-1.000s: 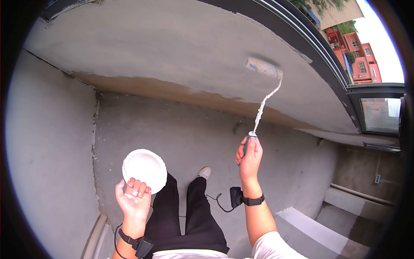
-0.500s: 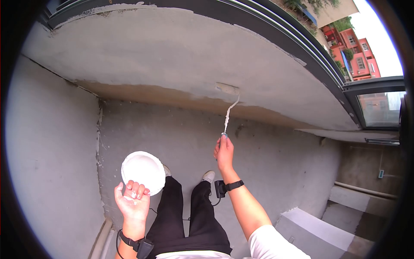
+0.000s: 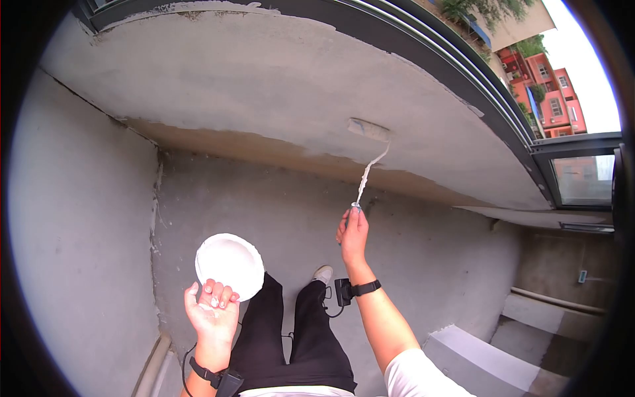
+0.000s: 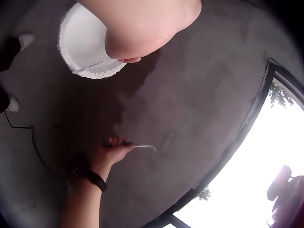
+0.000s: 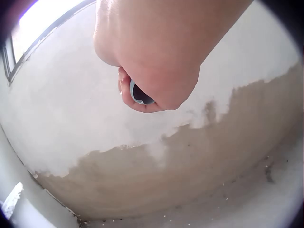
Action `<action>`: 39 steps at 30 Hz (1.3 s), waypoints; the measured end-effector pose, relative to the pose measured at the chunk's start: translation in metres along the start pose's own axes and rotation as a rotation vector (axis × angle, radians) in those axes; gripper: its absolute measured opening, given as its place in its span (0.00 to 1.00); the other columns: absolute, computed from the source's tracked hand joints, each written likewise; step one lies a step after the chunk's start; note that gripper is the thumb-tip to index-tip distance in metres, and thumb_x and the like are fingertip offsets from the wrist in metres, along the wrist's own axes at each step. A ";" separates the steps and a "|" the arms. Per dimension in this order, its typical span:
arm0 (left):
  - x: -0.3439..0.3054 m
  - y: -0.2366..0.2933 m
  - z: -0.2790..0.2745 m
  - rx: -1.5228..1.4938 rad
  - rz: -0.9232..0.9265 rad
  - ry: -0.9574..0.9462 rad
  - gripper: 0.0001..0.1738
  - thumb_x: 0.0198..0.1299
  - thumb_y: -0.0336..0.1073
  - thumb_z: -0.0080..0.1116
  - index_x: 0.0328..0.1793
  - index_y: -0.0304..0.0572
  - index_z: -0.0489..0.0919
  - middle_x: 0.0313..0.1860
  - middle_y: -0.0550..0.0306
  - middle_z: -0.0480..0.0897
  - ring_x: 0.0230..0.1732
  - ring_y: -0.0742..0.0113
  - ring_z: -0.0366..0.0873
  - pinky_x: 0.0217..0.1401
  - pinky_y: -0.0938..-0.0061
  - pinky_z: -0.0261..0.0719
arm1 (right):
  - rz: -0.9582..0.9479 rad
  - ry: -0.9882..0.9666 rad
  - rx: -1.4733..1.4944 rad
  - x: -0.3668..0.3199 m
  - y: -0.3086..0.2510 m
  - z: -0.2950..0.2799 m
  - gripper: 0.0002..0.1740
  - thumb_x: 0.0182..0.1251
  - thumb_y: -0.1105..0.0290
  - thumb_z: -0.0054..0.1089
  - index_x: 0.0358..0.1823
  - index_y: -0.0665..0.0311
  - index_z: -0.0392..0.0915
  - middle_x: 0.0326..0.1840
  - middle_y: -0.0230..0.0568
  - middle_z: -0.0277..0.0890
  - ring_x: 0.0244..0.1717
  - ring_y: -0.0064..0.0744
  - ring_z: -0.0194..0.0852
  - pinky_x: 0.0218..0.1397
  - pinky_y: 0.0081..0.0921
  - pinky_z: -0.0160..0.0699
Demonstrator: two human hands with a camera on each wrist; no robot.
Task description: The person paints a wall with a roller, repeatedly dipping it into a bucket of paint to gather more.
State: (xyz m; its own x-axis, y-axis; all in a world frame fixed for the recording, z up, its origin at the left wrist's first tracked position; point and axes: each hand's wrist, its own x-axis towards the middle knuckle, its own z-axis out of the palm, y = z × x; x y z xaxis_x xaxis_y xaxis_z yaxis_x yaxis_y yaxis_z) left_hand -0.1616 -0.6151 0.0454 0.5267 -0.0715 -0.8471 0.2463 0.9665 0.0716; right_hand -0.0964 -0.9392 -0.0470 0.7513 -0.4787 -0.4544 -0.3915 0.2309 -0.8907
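My left hand, palm up with curled fingers and white smears on it, holds a white bucket at its near rim. The left wrist view shows the bucket's crusted rim partly covered by that hand. My right hand grips the handle of a paint roller, whose bent metal rod is caked in white. The roller's sleeve lies against the low wall, just above the brown strip. In the right wrist view the handle's end shows inside the curled fingers, and the roller's head is hidden.
A bare brown strip runs along the wall's foot above the grey floor. Dark window framing tops the wall. Another wall stands at left, with a pipe near its base. Cables hang by my legs.
The roller went left and down toward the brown strip, then slightly back right and up along the wall. My left hand and the bucket stay nearly in place.
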 end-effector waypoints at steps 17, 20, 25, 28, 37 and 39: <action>-0.009 0.001 0.009 -0.035 0.004 -0.064 0.17 0.68 0.49 0.54 0.30 0.52 0.66 0.20 0.65 0.59 0.23 0.70 0.56 0.44 0.69 0.63 | -0.126 -0.114 -0.039 -0.028 -0.080 0.035 0.19 0.90 0.53 0.40 0.42 0.58 0.67 0.19 0.26 0.58 0.14 0.16 0.51 0.17 0.20 0.53; -0.004 -0.001 -0.001 -0.039 0.041 -0.029 0.18 0.68 0.49 0.53 0.30 0.51 0.66 0.20 0.65 0.58 0.23 0.70 0.56 0.44 0.69 0.63 | 0.014 -0.093 0.045 -0.015 -0.040 0.046 0.20 0.90 0.50 0.40 0.42 0.58 0.66 0.20 0.25 0.57 0.14 0.17 0.50 0.18 0.21 0.53; 0.001 -0.006 -0.009 -0.072 0.088 -0.013 0.19 0.69 0.50 0.55 0.30 0.52 0.65 0.19 0.66 0.58 0.22 0.71 0.55 0.43 0.70 0.62 | 0.245 -0.070 0.050 0.024 0.034 0.039 0.21 0.89 0.49 0.42 0.41 0.57 0.67 0.20 0.25 0.56 0.15 0.17 0.49 0.19 0.23 0.51; 0.002 -0.005 -0.013 -0.083 0.089 -0.025 0.19 0.69 0.50 0.55 0.30 0.52 0.65 0.19 0.66 0.58 0.22 0.71 0.56 0.43 0.70 0.63 | 0.196 -0.088 0.021 0.020 0.023 0.031 0.21 0.89 0.50 0.42 0.41 0.58 0.67 0.19 0.25 0.56 0.14 0.18 0.49 0.18 0.23 0.50; -0.004 -0.006 -0.011 -0.121 0.093 -0.086 0.17 0.67 0.49 0.56 0.29 0.53 0.67 0.19 0.66 0.59 0.23 0.71 0.56 0.43 0.70 0.63 | -0.075 -0.204 -0.045 -0.029 -0.119 0.049 0.20 0.89 0.50 0.42 0.42 0.58 0.66 0.20 0.26 0.57 0.14 0.16 0.50 0.18 0.21 0.53; -0.002 -0.005 -0.015 -0.125 0.099 -0.077 0.18 0.67 0.49 0.57 0.29 0.53 0.67 0.19 0.66 0.59 0.23 0.71 0.56 0.43 0.71 0.63 | -0.115 -0.184 0.005 -0.014 -0.109 0.055 0.20 0.89 0.50 0.42 0.42 0.57 0.66 0.21 0.26 0.58 0.15 0.16 0.51 0.18 0.20 0.53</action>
State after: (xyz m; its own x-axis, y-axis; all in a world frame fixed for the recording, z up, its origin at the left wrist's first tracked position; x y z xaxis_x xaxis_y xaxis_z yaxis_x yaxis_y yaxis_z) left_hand -0.1756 -0.6167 0.0387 0.6057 0.0115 -0.7956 0.0896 0.9925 0.0826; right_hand -0.0354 -0.9109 0.0555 0.8755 -0.3395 -0.3438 -0.2949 0.1883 -0.9368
